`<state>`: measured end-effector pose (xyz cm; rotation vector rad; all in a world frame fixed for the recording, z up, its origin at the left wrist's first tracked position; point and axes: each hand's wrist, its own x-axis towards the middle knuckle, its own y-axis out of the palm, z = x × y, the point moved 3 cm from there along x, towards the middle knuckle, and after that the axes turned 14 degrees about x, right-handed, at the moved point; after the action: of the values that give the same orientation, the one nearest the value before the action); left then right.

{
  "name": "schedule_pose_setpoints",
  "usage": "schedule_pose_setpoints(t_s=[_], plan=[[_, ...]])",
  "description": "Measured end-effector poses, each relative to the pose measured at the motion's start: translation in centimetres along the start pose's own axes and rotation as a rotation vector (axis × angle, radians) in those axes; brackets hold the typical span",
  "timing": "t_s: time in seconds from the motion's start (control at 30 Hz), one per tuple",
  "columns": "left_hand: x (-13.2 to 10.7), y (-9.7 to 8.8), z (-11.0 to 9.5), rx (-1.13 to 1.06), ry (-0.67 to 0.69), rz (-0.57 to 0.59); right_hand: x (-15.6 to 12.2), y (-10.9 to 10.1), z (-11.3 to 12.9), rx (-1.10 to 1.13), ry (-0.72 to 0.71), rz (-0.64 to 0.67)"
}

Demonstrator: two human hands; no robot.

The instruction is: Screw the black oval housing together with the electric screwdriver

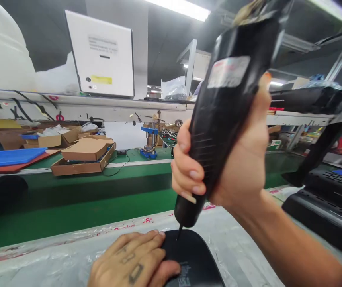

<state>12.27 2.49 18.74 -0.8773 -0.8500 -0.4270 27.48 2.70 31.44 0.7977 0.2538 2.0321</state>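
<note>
My right hand is wrapped round a black electric screwdriver with a pale label on its body. The tool leans, its upper end toward the top right. Its thin bit points down at the far part of a black rounded plate, at or very near a small spot there. Whether a screw sits under the bit is too small to tell. Across the left side of the plate lies my left hand, gripping its edge with the thumb on top. Small printed marks show beside that thumb. The plate's near end is cut off by the frame.
Plastic film covers the near worktop. Beyond runs a green belt. Cardboard boxes, a blue tray and a blue press stand are further back. A white panel stands on the shelf. Black equipment is at right.
</note>
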Motion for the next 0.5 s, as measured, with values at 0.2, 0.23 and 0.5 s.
schedule_pose_setpoints(t_s=[0.2, 0.23, 0.5], plan=[[2.9, -1.2, -1.0, -0.09, -0.222, -0.051, -0.5, 3.5, 2.1, -0.071, -0.058, -0.092], [3.1, -1.3, -1.1, -0.097, -0.229, -0.053, -0.8, 4.1, 2.7, -0.054, -0.07, -0.04], [2.7, -1.4, -1.6, -0.13, -0.213, 0.032, -3.3, 4.0, 4.5, 0.096, -0.017, 0.233]])
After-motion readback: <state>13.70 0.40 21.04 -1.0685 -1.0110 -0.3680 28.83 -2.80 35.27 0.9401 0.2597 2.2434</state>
